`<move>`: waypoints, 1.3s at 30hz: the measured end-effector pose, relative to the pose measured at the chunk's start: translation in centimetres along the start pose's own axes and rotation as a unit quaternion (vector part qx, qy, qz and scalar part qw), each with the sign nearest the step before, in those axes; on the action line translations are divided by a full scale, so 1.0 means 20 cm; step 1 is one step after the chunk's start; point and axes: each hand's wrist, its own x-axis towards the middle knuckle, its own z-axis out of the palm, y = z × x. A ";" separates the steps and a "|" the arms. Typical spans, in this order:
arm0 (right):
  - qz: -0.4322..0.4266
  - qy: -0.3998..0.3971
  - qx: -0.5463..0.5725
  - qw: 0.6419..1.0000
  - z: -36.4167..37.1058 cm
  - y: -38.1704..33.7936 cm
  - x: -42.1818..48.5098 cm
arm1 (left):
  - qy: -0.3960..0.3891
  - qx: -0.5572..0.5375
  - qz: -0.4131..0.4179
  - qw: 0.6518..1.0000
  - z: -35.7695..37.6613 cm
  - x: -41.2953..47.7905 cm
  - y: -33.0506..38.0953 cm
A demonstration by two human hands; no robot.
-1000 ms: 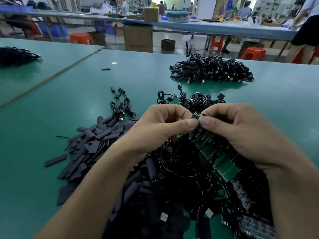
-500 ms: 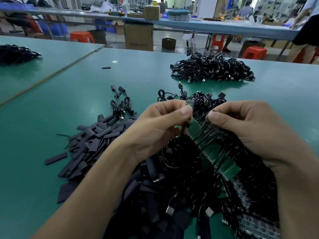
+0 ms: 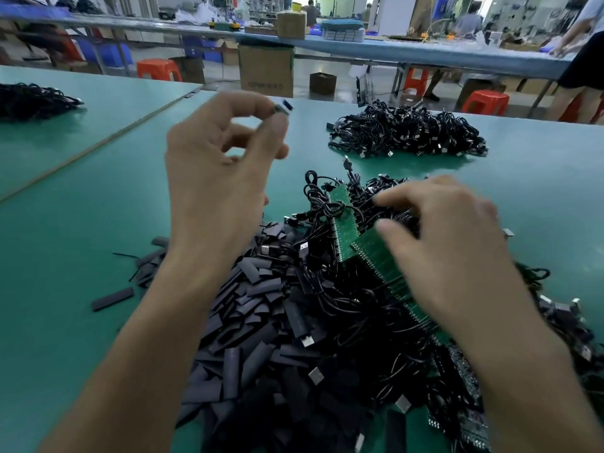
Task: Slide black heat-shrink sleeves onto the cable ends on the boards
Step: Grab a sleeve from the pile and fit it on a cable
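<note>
The thumb and forefinger point(image 3: 258, 101) of the left hand point(image 3: 212, 178) are pinching a small dark piece point(image 3: 282, 108) with a bluish tip, too blurred to name, while the other fingers are curling loosely underneath it. That hand is hovering raised above the green bench point(image 3: 81, 207), well apart from the piles. The right hand point(image 3: 451, 256) is reaching down low, its thumb point(image 3: 387, 228) lying against a green board strip point(image 3: 382, 266) and its fingers bending over the black cables point(image 3: 343, 305); motion blur is hiding whether they are actually gripping anything. A second green board strip point(image 3: 343, 220) is lying just beside the first, both sitting on top of the cable tangle, which is spreading toward the bench's near edge and its right side. The black heat-shrink sleeves point(image 3: 248, 308) are lying loose in a heap touching the left of that tangle, under the left forearm, with one stray sleeve point(image 3: 112, 299) lying apart toward the left. A separate heap of coiled cables point(image 3: 408, 130) is sitting near the far edge, right of middle. Another cable heap point(image 3: 32, 99) is resting on the adjoining bench at the far left. Beyond the far edge, an orange stool point(image 3: 158, 68) and a cardboard box point(image 3: 266, 70) are standing on the floor.
</note>
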 end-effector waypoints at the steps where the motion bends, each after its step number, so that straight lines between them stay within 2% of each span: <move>1: -0.038 -0.038 0.033 0.998 0.03 -0.04 -0.01 | -0.012 0.041 0.005 0.999 0.01 -0.01 -0.01; 4: -0.108 -0.137 0.019 0.984 0.15 -0.10 -0.05 | -0.037 0.138 -0.002 0.990 0.03 -0.02 -0.04; 9: -0.214 -0.210 -0.032 0.953 0.37 -0.12 -0.11 | -0.061 0.244 -0.033 0.967 0.03 -0.03 -0.05; 12: -0.231 -0.244 -0.057 0.940 0.47 -0.15 -0.14 | -0.084 0.301 -0.074 0.947 0.03 -0.03 -0.06; 19: -0.171 -0.217 -0.035 0.960 0.50 -0.16 -0.17 | -0.161 0.348 -0.108 0.917 0.03 -0.04 -0.05; 22: -0.171 -0.196 -0.028 0.965 0.48 -0.16 -0.17 | -0.183 0.345 -0.125 0.912 0.02 -0.04 -0.07; 26: -0.176 -0.183 0.034 0.967 0.40 -0.16 -0.14 | -0.228 0.333 -0.154 0.902 0.02 -0.04 -0.10; 28: -0.166 -0.163 0.049 0.971 0.35 -0.15 -0.11 | -0.239 0.317 -0.160 0.904 0.03 -0.04 -0.10; 34: -0.025 -0.060 0.213 0.975 0.14 0.01 0.01 | -0.244 0.255 -0.133 0.926 0.03 -0.04 -0.10; 39: 0.012 -0.017 0.245 0.969 0.13 0.10 0.03 | -0.259 0.201 -0.121 0.937 0.06 -0.06 -0.10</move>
